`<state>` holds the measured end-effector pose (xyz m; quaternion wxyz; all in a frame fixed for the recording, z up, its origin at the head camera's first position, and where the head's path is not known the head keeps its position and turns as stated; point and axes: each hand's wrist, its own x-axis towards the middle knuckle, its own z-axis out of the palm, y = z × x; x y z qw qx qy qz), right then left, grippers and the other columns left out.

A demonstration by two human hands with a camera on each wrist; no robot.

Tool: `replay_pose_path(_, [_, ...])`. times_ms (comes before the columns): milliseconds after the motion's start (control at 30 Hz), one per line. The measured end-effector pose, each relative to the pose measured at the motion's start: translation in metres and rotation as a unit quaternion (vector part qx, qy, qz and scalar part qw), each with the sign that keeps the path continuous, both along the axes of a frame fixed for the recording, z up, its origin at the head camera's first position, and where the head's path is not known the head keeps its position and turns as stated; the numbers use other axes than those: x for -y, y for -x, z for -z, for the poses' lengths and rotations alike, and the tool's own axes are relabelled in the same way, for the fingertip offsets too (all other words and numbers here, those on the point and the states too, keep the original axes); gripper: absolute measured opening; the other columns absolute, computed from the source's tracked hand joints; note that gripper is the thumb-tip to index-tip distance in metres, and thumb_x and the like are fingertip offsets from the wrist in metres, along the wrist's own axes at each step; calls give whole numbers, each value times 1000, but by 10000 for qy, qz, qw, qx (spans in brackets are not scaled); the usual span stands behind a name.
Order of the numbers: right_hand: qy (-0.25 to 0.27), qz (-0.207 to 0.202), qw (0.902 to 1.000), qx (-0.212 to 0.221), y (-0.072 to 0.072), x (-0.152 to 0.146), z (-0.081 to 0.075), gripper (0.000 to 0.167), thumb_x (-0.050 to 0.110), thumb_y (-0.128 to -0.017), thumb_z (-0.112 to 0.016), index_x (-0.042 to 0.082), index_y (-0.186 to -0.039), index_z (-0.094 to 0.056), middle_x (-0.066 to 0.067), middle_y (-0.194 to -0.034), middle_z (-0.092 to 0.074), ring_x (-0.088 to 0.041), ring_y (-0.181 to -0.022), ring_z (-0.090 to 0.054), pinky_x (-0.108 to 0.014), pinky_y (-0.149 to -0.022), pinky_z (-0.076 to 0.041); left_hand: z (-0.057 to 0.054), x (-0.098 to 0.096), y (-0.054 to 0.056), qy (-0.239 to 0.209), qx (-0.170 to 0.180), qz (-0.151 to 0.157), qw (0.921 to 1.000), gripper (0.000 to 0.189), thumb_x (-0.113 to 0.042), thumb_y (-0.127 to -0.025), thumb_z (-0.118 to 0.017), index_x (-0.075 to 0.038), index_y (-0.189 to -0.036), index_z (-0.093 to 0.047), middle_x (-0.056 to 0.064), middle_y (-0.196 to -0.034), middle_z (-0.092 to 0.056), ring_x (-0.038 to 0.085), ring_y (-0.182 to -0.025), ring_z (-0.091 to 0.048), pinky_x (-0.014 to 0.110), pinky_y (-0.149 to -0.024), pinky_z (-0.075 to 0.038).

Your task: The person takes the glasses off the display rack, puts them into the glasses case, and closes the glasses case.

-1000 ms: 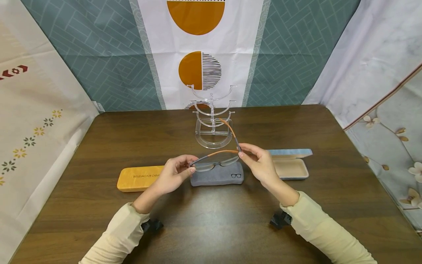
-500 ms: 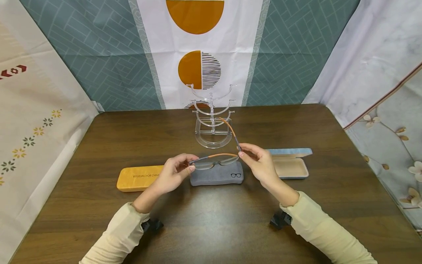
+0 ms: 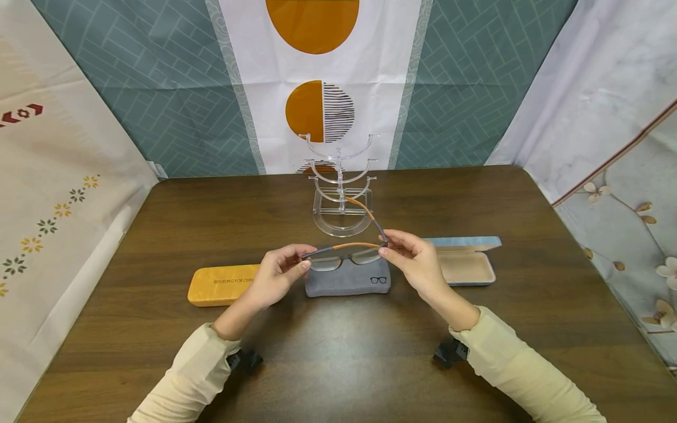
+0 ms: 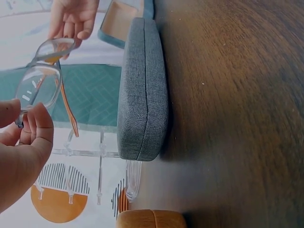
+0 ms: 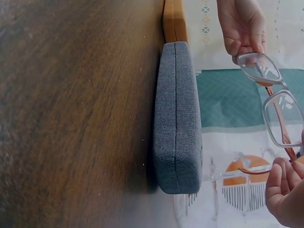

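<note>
A pair of eyeglasses (image 3: 345, 260) with a grey frame and orange temple ends is held in the air by both hands. My left hand (image 3: 280, 273) pinches its left corner between thumb and fingers, and my right hand (image 3: 415, 261) pinches the right corner near the hinge. Both temples are unfolded and point away from me. Beneath and behind the eyeglasses in the head view, a closed grey glasses case (image 3: 346, 282) lies on the table; the left wrist view shows the eyeglasses (image 4: 40, 85) apart from that case (image 4: 142, 95).
To the left lies a closed yellow glasses case (image 3: 219, 286), partly behind my left hand. An open light-blue case (image 3: 468, 270) with a beige lining lies at the right. A clear tiered display stand (image 3: 341, 202) rises at the back of the wooden table (image 3: 338, 364).
The eyeglasses tilt a little, and the right temple's tip has dropped toward me in view. My left hand has shifted slightly up; the cases and stand stay put.
</note>
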<state>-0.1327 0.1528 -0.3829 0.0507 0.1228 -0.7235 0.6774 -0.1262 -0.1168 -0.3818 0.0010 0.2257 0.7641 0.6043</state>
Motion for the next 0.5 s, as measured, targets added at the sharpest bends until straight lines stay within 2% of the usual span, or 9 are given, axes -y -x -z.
replay_pose_path(100, [107,-22,9999,-76,0,0,0,33,-5,-80,-65,-13,-111,-58,-29,-101,-60,-9,-83,-59,-20,-72,-50,0,-1,0,-51,-32,36,10000,21,11,-84,-55,12,-105,-58,9,-73,-52,28,-60,-55,22,-55,-47])
replay_pose_path(200, [177,-42,9997,-142,0,0,1,32,-5,-80,-65,-14,-110,-58,-30,-100,-60,-9,-81,-59,-20,-71,-50,-1,-1,0,-150,-47,12,9999,21,12,-83,-56,13,-104,-58,10,-72,-53,25,-59,-56,22,-55,-48])
replay_pose_path(333, [228,-34,9996,-184,0,0,1,31,-5,-80,-65,-13,-109,-59,-15,-95,-67,-9,-78,-60,-21,-69,-51,-1,-2,0,-406,118,-110,9990,19,12,-82,-58,15,-101,-57,15,-75,-55,15,-60,-56,24,-57,-50])
replay_pose_path(433, [250,-37,9995,-171,-1,0,1,30,-7,-80,-64,-15,-108,-59,2,-89,-68,-8,-77,-60,-20,-68,-51,-1,-2,1,-494,237,-197,9983,18,12,-81,-59,15,-99,-57,17,-77,-56,11,-61,-56,26,-58,-51])
replay_pose_path(500, [244,-49,9995,-174,-1,-1,2,30,-8,-79,-64,-15,-108,-58,9,-86,-66,-7,-77,-59,-19,-67,-50,-1,-2,1,-477,240,-221,9983,18,11,-81,-60,14,-98,-57,17,-77,-57,11,-62,-56,29,-58,-52])
